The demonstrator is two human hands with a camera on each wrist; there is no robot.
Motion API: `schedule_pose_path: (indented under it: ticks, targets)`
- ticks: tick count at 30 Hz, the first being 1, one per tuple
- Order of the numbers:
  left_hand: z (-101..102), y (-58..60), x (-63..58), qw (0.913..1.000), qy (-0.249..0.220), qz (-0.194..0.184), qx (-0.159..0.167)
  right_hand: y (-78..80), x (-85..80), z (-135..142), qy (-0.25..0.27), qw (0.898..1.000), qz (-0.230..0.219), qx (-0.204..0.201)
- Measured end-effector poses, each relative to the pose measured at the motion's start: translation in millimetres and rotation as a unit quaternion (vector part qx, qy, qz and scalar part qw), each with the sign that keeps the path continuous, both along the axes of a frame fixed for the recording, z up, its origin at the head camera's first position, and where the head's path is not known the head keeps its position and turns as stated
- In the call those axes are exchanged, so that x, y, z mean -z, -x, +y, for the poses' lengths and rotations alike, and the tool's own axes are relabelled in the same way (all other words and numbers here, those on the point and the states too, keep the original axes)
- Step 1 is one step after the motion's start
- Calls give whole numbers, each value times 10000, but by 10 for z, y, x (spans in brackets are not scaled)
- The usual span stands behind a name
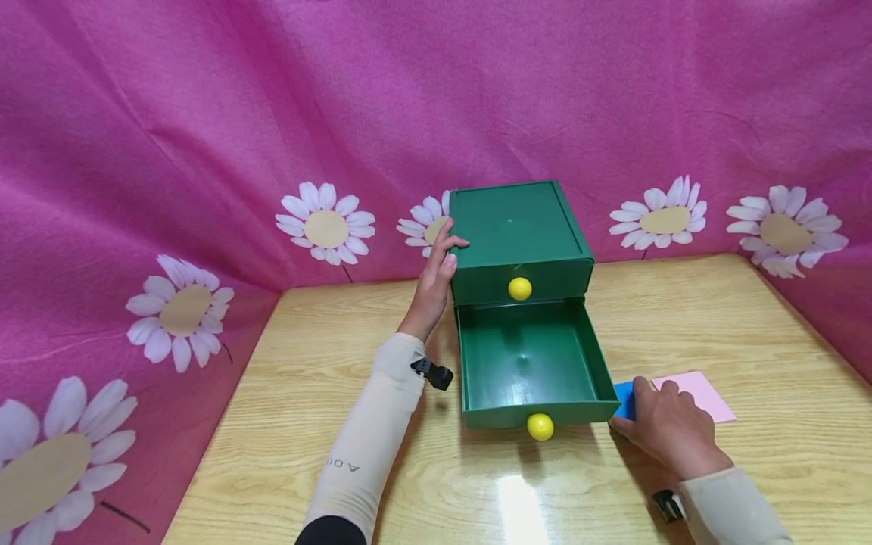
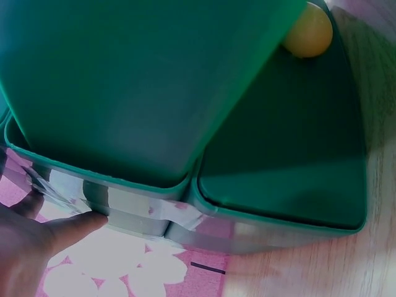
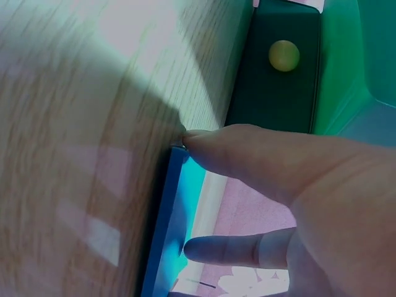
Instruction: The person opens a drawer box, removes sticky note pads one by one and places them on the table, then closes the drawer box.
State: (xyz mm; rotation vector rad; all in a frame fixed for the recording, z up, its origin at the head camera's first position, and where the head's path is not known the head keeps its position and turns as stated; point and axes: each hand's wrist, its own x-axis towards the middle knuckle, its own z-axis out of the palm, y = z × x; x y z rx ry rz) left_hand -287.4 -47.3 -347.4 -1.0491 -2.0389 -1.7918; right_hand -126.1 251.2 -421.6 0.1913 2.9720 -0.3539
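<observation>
A green two-drawer box (image 1: 514, 227) stands on the table with its upper drawer closed and its lower drawer (image 1: 538, 412) pulled out; the lower drawer's visible floor is bare. Each drawer front bears a yellow ball knob (image 1: 520, 288). My left hand (image 1: 434, 284) rests against the box's left side, fingers extended, with fingertips at the top edge. To the right of the lower drawer, my right hand (image 1: 671, 428) holds a blue pad of sticky notes (image 1: 624, 400), thumb at its edge and a finger on its face (image 3: 189, 204). The hand partly hides the pad.
A pink square of paper (image 1: 702, 395) lies flat beyond my right hand. The wooden table (image 1: 341, 333) meets a pink cloth backdrop (image 1: 436, 98) with white daisies behind and at both sides. The pulled-out drawer juts toward me between my arms.
</observation>
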Motion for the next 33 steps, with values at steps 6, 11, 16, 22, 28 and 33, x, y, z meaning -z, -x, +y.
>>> schedule_pose_path:
  ticks: [6,11,16,22,28,33]
  targets:
    - [1,5,4,10000,25,48,-9,3,-23,11,83,10000,-53,-2]
    - [-8,4,4,10000,10,-5,-15,4,-50,25,156,9998,-154,-15]
    - [-6,5,0,10000,-37,-29,5,-12,-75,46,231,9995,-196,31]
    - [-4,5,11,10000,-49,-71,-37,-34,-121,86,399,9986,-308,148]
    - [0,4,3,10000,-21,-67,-34,-91,-159,122,567,9976,-330,224]
    - [-8,10,3,10000,12,-34,-11,-119,-211,113,745,9952,-505,387]
